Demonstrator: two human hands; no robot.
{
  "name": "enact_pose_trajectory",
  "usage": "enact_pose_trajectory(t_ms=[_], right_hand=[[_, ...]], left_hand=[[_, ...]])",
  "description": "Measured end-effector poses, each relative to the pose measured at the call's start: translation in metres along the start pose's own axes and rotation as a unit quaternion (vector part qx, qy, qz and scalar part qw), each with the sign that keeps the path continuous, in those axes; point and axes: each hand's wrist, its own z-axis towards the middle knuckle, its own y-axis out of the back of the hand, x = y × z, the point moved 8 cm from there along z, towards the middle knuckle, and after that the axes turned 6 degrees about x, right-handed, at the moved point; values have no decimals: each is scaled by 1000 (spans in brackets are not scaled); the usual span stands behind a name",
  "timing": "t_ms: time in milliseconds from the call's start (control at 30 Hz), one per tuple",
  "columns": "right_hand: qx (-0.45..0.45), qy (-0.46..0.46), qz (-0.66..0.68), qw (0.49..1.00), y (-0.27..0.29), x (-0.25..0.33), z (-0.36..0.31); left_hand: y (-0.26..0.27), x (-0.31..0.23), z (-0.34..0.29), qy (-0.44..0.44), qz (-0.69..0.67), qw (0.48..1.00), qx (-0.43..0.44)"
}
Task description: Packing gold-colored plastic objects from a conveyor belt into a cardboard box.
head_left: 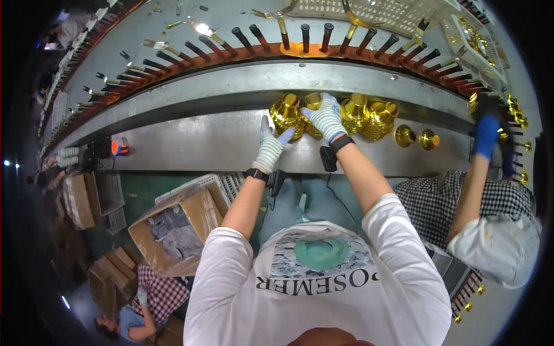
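Observation:
Shiny gold cup-shaped metal parts stand along the back of the steel bench (pixel 196 135) in front of me. My left hand (pixel 271 145), in a striped knit glove, is open, thumb and fingers spread, just short of the leftmost gold stack (pixel 287 112). My right hand (pixel 328 119), gloved alike, grips a gold cup (pixel 313 102) right of that stack; the hand partly hides this cup. Beyond my right hand stand another gold stack (pixel 354 112) and a wider gold cluster (pixel 378 122). Two small gold cups (pixel 405 135) (pixel 429 140) sit farther right. Both wrists wear black straps.
Behind the bench curves a row of upright black-tipped rods (pixel 306 39), some carrying metal forks. A white crate (pixel 470 46) of gold parts stands far right. A co-worker's blue glove (pixel 486 135) is at the right; an open carton (pixel 173 230) lies lower left. An orange device (pixel 120 147) sits on the bench.

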Motion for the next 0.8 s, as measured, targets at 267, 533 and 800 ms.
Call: enact_pose_trajectory(t_ms=[267,533,800], right_hand=[[-4,-32,31,999,-11,-28,2],[44,26,37,998,-20,-16,7],[65,133,-24,989,-63,8,-66]], left_hand=[[13,-91,26,-228,180,956,-35],[-1,-73,35,-51,118,968,215],[48,-15,-39,-81,136,979,127]])
